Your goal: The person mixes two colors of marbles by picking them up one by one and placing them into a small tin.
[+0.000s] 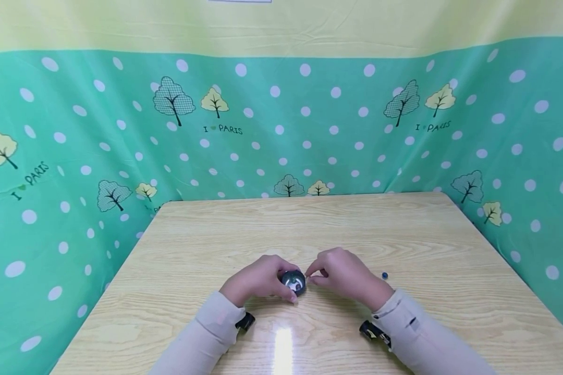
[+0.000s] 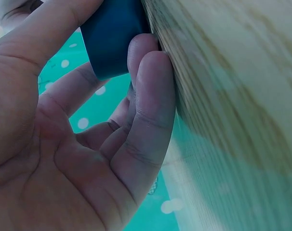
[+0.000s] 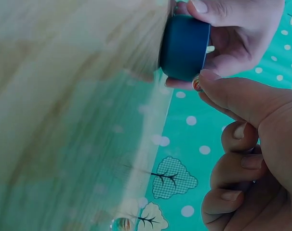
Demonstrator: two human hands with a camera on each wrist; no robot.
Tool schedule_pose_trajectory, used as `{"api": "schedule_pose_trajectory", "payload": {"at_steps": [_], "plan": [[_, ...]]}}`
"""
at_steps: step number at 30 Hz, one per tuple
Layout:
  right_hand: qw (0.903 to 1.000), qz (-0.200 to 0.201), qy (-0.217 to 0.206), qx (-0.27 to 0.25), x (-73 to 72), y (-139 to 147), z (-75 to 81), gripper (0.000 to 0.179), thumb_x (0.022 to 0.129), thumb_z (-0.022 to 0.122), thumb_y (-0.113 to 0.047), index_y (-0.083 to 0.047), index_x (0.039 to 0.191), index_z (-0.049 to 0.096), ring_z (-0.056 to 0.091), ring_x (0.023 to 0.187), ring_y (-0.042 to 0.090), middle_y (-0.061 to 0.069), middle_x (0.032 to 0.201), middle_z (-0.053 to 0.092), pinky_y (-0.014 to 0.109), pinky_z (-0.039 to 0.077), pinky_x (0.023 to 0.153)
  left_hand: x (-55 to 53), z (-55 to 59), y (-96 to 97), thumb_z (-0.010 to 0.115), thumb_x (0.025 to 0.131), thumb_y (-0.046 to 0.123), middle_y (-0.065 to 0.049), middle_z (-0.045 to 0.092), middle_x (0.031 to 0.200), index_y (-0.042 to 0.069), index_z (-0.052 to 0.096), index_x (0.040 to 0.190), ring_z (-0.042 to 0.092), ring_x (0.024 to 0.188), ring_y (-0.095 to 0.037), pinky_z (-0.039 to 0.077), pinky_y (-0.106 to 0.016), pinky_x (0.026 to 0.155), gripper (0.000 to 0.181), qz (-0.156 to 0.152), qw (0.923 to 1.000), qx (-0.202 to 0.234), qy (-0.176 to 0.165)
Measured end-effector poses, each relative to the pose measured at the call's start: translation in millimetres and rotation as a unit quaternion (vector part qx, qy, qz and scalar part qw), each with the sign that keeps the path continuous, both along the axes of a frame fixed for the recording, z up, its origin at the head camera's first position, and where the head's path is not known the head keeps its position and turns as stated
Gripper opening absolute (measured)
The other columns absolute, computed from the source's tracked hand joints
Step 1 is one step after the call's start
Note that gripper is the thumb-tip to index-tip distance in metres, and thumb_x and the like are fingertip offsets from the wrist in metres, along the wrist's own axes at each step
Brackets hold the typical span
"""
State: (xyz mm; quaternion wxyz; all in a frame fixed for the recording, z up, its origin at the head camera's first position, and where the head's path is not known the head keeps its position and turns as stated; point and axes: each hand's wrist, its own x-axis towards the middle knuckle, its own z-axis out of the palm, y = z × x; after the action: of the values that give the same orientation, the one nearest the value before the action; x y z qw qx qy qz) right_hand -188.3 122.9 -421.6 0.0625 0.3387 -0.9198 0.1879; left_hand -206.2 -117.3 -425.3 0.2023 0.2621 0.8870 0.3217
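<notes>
Watching remotely, I've got the left hand (image 1: 261, 277) gripping the dark cup (image 3: 184, 48), upright on the table (image 1: 309, 224); near its rim, my right hand (image 1: 341, 273) pinches a small marble (image 3: 197, 84), which uneven squeezing could shoot loose; a bump might roll the farther marble (image 1: 384, 275).

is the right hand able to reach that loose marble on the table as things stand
Probably yes: the loose marble lies close beside the right hand with nothing covering it, though that hand pinches a second marble, which may need setting down first.
</notes>
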Motion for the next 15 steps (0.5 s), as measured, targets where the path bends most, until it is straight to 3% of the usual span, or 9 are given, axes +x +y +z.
{"api": "schedule_pose_trajectory", "payload": {"at_steps": [8, 15], "plan": [[0.9996, 0.004, 0.022, -0.016, 1.3, -2.1, -2.2, 0.008, 0.088, 0.084, -0.023, -0.023, 0.096, 0.084, 0.046, 0.06, -0.002, -0.013, 0.079, 0.068, 0.019, 0.041, 0.056, -0.7, 0.1, 0.6, 0.096, 0.072, 0.03, 0.007, 0.076, 0.1, 0.028, 0.078, 0.115, 0.064, 0.088, -0.01, 0.052, -0.027, 0.078, 0.046, -0.001, 1.0, 0.002, -0.001], [0.9993, 0.016, 0.016, -0.028, 2.8, -8.0, -4.9, 0.009, 0.089, 0.084, -0.026, -0.023, 0.098, 0.084, 0.042, 0.057, -0.002, -0.017, 0.073, 0.06, 0.019, 0.039, 0.053, -0.4, 0.2, 0.2, 0.096, 0.072, 0.031, 0.008, 0.075, 0.105, 0.028, 0.077, 0.122, 0.063, 0.09, -0.012, 0.05, -0.028, 0.08, 0.054, 0.011, 0.9999, 0.002, -0.006]]}}
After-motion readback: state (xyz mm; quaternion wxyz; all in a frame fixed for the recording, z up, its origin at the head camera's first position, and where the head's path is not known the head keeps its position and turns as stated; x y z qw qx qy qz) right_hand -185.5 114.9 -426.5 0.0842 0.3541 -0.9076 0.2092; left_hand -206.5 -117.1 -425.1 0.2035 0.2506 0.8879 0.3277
